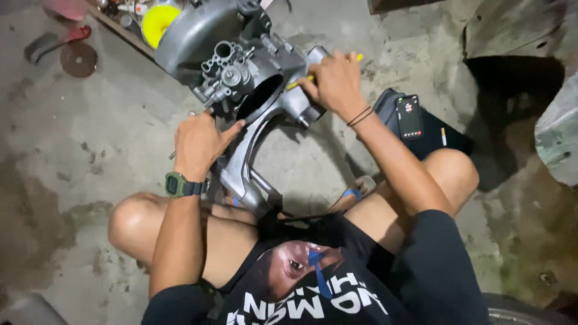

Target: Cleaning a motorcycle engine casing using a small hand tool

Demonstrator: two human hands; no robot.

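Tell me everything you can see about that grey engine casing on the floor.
The engine casing is grey cast metal, dull and smooth, lying on the concrete floor between the person's knees. A carburettor-like cluster of small fittings sits on top beside a large dark oval opening. A narrower arm runs down toward the person. The left hand rests on it; the right hand holds a yellow tool against it.
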